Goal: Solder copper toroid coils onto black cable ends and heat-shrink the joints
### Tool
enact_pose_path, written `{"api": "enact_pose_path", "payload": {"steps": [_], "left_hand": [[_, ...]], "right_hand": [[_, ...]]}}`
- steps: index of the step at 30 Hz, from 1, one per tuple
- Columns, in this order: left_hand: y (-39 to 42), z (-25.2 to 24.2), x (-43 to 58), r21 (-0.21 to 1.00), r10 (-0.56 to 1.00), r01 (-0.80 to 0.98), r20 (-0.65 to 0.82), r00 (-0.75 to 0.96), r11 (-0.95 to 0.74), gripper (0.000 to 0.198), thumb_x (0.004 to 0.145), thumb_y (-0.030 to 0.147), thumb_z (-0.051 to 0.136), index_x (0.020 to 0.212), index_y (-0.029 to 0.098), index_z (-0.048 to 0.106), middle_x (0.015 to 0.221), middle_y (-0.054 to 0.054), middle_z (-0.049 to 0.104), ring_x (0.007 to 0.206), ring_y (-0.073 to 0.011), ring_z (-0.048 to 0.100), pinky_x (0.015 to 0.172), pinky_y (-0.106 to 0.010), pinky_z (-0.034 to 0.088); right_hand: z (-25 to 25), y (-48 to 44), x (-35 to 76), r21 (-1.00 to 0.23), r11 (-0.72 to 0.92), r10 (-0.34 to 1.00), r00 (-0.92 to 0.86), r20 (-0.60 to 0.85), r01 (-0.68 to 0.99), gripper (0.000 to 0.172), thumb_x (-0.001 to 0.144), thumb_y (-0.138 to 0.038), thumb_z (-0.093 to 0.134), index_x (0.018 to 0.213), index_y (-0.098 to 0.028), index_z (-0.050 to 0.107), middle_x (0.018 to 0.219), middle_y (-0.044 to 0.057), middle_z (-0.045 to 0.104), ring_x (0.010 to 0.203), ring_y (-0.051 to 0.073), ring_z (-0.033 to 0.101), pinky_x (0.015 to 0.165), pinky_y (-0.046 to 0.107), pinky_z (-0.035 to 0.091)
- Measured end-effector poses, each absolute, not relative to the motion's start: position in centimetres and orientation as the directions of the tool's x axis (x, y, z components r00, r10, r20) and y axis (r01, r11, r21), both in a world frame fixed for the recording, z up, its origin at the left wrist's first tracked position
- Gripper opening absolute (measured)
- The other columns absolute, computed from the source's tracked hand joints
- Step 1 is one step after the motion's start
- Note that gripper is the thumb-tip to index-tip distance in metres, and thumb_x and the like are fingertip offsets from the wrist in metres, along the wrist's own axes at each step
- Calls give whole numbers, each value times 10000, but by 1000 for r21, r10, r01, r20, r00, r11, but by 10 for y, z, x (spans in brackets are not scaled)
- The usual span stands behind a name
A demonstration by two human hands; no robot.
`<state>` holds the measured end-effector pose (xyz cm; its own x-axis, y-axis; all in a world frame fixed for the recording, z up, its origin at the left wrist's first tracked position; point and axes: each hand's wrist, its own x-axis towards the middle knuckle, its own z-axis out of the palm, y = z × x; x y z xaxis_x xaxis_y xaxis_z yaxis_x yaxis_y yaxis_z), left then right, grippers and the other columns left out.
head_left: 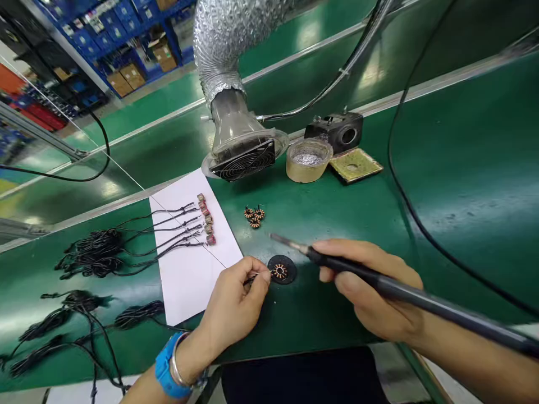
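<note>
My left hand (236,303) is pinched shut on a thin wire end right beside a small copper-wound coil (279,271) that sits on a round black pad (283,269). My right hand (370,286) is wrapped round a black soldering iron (379,283). Its metal tip (282,240) hovers just above and behind the coil, not touching it. Three more small coils (254,215) lie in a cluster farther back on the green bench.
A white sheet (185,275) holds several black wires with small connectors (206,219). Bundles of black wire (92,255) lie at the left. Behind stand a fume extractor fan (244,157), a solder tin (308,160), a yellow sponge tray (356,165) and a black holder (337,130).
</note>
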<state>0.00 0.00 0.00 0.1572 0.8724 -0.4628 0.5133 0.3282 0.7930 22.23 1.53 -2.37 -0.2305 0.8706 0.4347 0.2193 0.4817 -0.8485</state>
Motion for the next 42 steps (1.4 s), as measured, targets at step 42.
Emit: {"api": "enact_pose_path", "payload": {"steps": [42], "left_hand": [[0,-1,3,848,861,414,-451,235,331,281,948,416,422,802,188,499,651,32,559,613,-103,473,606,-238,376]], "right_hand": [[-27,23,176,-696,657,729,-483,486,291,278,850,-32,464,1079,-174,530,859,-1,633,693,105,564,651,233,457]]}}
